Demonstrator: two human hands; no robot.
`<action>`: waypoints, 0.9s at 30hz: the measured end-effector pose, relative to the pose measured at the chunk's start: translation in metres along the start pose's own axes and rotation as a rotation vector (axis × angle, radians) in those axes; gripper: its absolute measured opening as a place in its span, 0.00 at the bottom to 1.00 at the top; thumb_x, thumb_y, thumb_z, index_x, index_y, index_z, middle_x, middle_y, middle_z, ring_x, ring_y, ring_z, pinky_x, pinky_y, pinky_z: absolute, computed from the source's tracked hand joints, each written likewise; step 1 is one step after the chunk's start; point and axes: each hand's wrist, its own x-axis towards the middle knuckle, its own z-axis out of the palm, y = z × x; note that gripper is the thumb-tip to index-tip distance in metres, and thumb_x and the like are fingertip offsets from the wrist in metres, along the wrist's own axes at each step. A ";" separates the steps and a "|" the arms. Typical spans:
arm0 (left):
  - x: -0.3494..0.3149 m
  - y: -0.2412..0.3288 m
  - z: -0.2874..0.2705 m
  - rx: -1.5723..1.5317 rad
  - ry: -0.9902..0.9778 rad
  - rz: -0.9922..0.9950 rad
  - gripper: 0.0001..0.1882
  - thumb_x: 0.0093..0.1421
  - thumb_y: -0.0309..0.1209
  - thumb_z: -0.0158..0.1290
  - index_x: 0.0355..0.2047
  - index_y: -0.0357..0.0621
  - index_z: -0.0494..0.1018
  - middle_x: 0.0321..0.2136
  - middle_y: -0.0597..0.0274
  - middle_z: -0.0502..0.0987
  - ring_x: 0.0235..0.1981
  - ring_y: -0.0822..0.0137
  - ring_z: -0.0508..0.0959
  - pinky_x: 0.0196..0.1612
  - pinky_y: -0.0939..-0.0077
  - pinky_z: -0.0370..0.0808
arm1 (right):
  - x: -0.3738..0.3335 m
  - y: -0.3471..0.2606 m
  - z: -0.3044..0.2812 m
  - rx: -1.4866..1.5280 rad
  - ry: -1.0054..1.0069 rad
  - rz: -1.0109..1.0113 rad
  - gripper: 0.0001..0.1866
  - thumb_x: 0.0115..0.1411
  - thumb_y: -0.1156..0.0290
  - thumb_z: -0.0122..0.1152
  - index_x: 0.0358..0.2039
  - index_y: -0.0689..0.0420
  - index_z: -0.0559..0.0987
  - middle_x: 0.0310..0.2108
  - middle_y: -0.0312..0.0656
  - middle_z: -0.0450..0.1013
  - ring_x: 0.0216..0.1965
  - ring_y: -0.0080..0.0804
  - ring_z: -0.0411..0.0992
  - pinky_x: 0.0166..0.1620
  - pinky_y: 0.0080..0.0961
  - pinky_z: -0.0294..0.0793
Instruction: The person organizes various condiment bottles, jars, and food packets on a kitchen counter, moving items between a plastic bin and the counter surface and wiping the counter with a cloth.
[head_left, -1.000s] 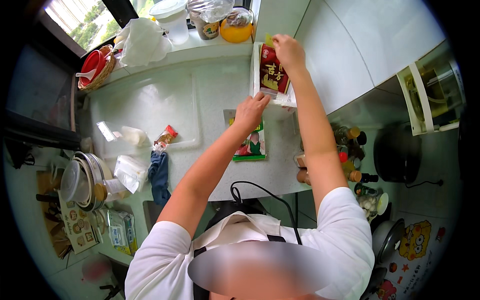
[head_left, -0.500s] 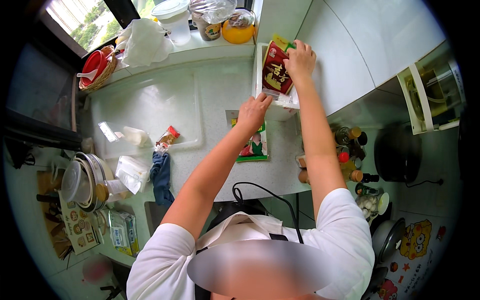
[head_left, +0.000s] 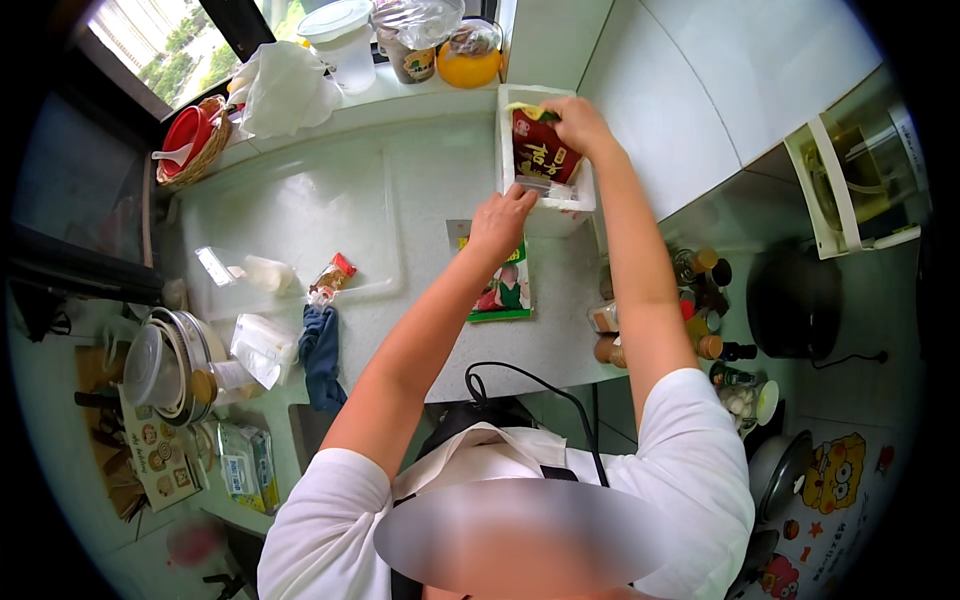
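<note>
Two hands at work over the white counter. Since a second ago, the right hand has carried the dark red packet down from above the rim into the white rectangular container by the wall; I read its fingers as closed on the packet's top edge, the packet standing tilted inside. The left hand has shifted from the flat packet on the counter to the container's near rim, fingers loosely curled against it, apparently steadying it; I cannot tell whether they pinch anything. My judgement: the packet is going into the container, not yet let go.

Counts, as I see them:
- One red packet in hand, in the container.
- One green-and-red flat packet on the counter, just under the left wrist.
- One small red snack wrapper and one blue cloth further left.
- One red bowl in a basket by the window.
- Several spice bottles at the right edge; too crowded to count.
</note>
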 end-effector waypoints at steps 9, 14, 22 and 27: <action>-0.003 -0.007 -0.004 -0.091 -0.079 0.021 0.20 0.46 0.19 0.47 0.40 0.49 0.66 0.38 0.62 0.67 0.36 0.55 0.71 0.36 0.64 0.72 | 0.007 0.012 0.002 -0.029 0.327 -0.311 0.11 0.48 0.77 0.49 0.32 0.55 0.77 0.32 0.40 0.73 0.38 0.38 0.69 0.47 0.31 0.65; 0.009 -0.003 -0.016 -0.067 -0.175 0.012 0.20 0.46 0.18 0.46 0.41 0.47 0.66 0.40 0.62 0.67 0.39 0.54 0.71 0.39 0.63 0.70 | 0.035 0.037 0.013 -0.322 0.339 -0.317 0.13 0.48 0.78 0.47 0.33 0.52 0.77 0.34 0.36 0.74 0.43 0.31 0.68 0.55 0.35 0.58; 0.011 -0.005 -0.009 -0.032 -0.094 -0.016 0.19 0.46 0.18 0.45 0.40 0.48 0.66 0.39 0.62 0.68 0.38 0.56 0.72 0.38 0.64 0.71 | -0.031 -0.013 0.019 -0.265 0.636 -0.149 0.15 0.49 0.76 0.51 0.39 0.49 0.74 0.42 0.38 0.68 0.44 0.35 0.67 0.51 0.35 0.62; 0.008 -0.003 -0.010 -0.016 -0.105 -0.023 0.19 0.46 0.18 0.45 0.39 0.49 0.66 0.39 0.63 0.68 0.37 0.57 0.72 0.36 0.63 0.71 | -0.054 -0.023 0.030 -0.140 -0.179 0.361 0.11 0.46 0.76 0.50 0.31 0.54 0.78 0.34 0.46 0.73 0.37 0.40 0.72 0.41 0.31 0.71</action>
